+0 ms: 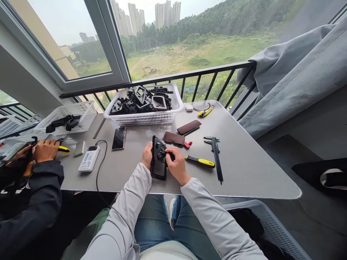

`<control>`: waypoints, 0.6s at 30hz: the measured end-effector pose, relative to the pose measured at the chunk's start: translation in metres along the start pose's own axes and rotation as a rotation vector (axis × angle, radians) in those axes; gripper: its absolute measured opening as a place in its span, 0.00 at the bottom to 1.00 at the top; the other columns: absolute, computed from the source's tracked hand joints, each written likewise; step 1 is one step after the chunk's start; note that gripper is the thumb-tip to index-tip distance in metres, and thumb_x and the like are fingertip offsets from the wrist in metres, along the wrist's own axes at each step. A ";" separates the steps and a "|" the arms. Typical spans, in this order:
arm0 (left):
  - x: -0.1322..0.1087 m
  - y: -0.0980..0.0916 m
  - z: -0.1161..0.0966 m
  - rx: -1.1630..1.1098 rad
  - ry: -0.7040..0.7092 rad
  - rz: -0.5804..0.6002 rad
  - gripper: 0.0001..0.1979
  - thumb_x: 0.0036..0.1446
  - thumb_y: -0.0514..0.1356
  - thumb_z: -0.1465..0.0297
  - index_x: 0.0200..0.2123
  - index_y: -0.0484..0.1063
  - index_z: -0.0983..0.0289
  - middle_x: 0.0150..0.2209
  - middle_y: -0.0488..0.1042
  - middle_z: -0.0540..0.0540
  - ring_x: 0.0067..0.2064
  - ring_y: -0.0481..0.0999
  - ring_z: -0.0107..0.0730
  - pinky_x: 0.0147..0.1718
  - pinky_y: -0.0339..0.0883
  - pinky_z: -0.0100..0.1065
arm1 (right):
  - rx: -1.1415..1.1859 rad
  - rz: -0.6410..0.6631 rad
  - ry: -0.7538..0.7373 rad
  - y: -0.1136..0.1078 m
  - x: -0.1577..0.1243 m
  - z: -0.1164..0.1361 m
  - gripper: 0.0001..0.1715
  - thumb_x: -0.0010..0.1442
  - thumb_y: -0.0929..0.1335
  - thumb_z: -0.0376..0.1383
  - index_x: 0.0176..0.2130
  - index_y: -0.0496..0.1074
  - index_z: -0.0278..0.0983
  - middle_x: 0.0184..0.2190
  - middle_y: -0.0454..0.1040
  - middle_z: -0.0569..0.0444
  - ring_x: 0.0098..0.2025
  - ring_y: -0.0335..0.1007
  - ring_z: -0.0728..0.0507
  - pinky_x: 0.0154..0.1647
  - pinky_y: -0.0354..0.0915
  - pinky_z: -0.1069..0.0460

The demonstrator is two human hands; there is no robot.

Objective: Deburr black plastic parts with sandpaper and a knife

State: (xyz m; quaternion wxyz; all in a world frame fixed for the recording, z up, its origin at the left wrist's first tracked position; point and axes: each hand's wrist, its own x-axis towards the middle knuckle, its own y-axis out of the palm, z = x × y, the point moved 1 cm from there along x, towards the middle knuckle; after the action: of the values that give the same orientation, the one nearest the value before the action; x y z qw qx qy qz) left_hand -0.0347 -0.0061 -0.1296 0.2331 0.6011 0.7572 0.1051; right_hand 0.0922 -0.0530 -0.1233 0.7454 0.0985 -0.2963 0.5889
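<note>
black plastic housing (158,159) is gripped between your left hand (148,155) and right hand (177,165), fingers closed on it, near the front edge of the grey steel table (244,173), a yellow-handled tool (200,162) just beside your right hand

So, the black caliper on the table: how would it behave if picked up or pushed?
The caliper is probably stiff: its long bar lies straight. Lying flat, it seems unlikely to roll. Its wider head end may feel heavier, so it could dip that way if lifted by the tip.
</note>
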 end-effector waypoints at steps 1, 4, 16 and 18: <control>0.000 0.000 0.001 0.021 -0.013 0.036 0.14 0.51 0.64 0.60 0.23 0.69 0.63 0.20 0.70 0.47 0.21 0.66 0.24 0.24 0.63 0.28 | -0.008 -0.033 0.025 0.000 0.001 -0.002 0.06 0.57 0.63 0.31 0.34 0.69 0.39 0.34 0.73 0.50 0.38 0.70 0.42 0.42 0.67 0.45; 0.000 0.001 0.003 0.078 -0.079 0.138 0.12 0.49 0.65 0.61 0.24 0.73 0.63 0.22 0.73 0.50 0.23 0.68 0.26 0.24 0.63 0.29 | -0.020 -0.102 0.063 -0.001 0.003 -0.008 0.06 0.58 0.63 0.32 0.34 0.69 0.39 0.35 0.74 0.50 0.39 0.71 0.41 0.43 0.67 0.45; 0.012 -0.011 0.003 -0.134 -0.012 -0.089 0.14 0.57 0.60 0.62 0.24 0.69 0.66 0.21 0.72 0.49 0.20 0.70 0.24 0.24 0.64 0.27 | 0.028 0.083 -0.026 0.003 -0.001 -0.001 0.06 0.56 0.64 0.30 0.30 0.69 0.39 0.30 0.73 0.53 0.34 0.70 0.44 0.39 0.67 0.48; 0.017 -0.015 0.004 -0.193 -0.059 -0.098 0.13 0.58 0.59 0.63 0.26 0.69 0.67 0.21 0.72 0.49 0.20 0.70 0.23 0.22 0.64 0.26 | 0.030 0.039 -0.006 0.002 0.000 -0.002 0.05 0.57 0.64 0.31 0.31 0.70 0.39 0.32 0.74 0.52 0.36 0.71 0.44 0.40 0.68 0.48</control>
State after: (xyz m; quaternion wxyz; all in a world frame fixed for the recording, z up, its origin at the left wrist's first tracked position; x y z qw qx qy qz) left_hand -0.0483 0.0056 -0.1435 0.3168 0.5411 0.7648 0.1482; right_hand 0.0909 -0.0517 -0.1251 0.7314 0.1056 -0.2914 0.6074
